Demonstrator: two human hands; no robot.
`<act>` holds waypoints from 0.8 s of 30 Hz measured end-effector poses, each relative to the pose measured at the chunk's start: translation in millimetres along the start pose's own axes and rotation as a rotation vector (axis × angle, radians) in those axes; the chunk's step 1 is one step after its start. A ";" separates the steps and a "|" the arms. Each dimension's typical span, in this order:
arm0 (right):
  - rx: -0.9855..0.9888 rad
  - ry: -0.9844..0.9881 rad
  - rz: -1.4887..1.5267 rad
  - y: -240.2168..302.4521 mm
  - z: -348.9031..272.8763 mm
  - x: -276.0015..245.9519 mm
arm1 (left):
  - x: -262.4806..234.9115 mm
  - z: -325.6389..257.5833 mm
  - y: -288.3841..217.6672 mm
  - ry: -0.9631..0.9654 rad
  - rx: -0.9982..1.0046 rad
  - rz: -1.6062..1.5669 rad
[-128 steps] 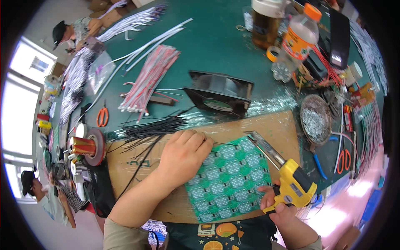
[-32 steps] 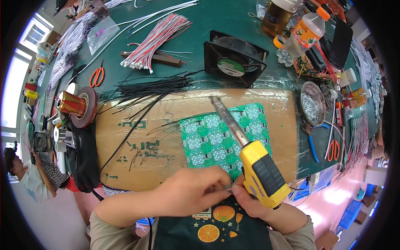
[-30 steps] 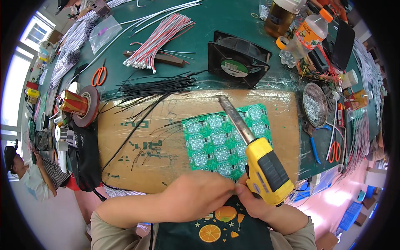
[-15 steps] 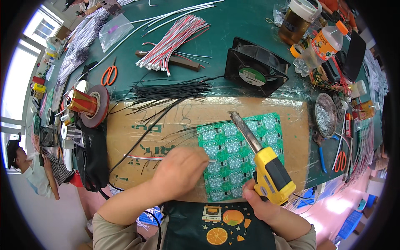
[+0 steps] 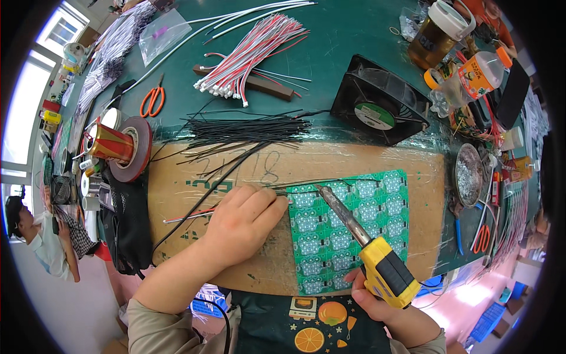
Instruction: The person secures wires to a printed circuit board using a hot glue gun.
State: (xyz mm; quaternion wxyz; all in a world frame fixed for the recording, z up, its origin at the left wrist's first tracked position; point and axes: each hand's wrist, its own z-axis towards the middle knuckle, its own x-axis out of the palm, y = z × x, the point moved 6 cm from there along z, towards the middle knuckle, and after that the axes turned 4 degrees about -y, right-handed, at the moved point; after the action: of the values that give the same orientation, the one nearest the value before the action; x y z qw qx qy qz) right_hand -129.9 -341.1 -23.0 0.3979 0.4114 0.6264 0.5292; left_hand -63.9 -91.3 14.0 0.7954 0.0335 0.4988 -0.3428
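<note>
My right hand [image 5: 372, 296] grips a yellow and black soldering gun [image 5: 389, 272] whose metal tip points up and left. That tip sits at the upper edge of a green circuit board panel [image 5: 340, 241], beside thin black wires lying across it. My left hand [image 5: 243, 221] is closed just off the panel's left edge, its fingertips near the upper left corner. A red and white wire [image 5: 191, 216] comes out behind this hand; its other end is hidden by the fingers. The panel, with rows of identical printed patterns, lies flat on a brown cardboard sheet [image 5: 421, 177].
Beyond the cardboard lie black wires [image 5: 247, 128], a red and white wire bundle [image 5: 253, 59] and a black fan [image 5: 380, 100]. A solder reel [image 5: 141, 147] and orange scissors [image 5: 153, 101] are left. Right are a metal dish [image 5: 469, 175], bottle [image 5: 477, 76] and jug [image 5: 433, 41].
My left hand has moved up and slightly left, to the panel's upper left corner. The view has shifted a little; the soldering gun's tip now sits lower, at the panel's upper edge.
</note>
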 end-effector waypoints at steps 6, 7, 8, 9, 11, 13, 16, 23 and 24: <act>0.158 0.147 -0.136 -2.6 -1.3 3.0 | 1.5 -4.7 4.6 0.041 0.018 0.045; 0.160 0.150 -0.136 -1.4 -0.4 5.5 | 3.6 -6.1 5.6 0.080 0.021 0.050; 0.195 0.123 -0.033 -1.2 -0.2 7.4 | 3.7 -7.3 5.9 0.081 0.016 0.050; 0.229 0.094 0.069 -1.4 -0.3 8.1 | 4.0 -7.8 6.0 0.080 0.012 0.048; 0.292 0.090 0.090 -3.2 -4.7 7.4 | 4.0 -8.4 6.4 0.079 0.004 0.046; 0.353 0.084 0.108 -7.3 -6.2 5.0 | 3.7 -8.3 6.6 0.083 0.004 0.042; 0.325 0.145 -0.023 -8.0 -5.4 4.5 | 3.4 -7.8 6.7 0.087 -0.008 0.037; 0.373 0.144 -0.008 -13.9 -6.3 4.0 | 2.3 -5.7 6.2 0.096 0.010 0.037; 0.372 0.137 0.034 -13.1 -5.9 4.3 | 2.6 -5.4 6.1 0.096 0.014 0.033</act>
State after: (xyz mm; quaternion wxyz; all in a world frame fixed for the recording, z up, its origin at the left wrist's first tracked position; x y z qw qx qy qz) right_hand -138.1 -340.3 -35.6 0.2626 0.4516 0.7318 0.4377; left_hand -63.8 -85.9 7.4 0.7757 0.0635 0.5334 -0.3312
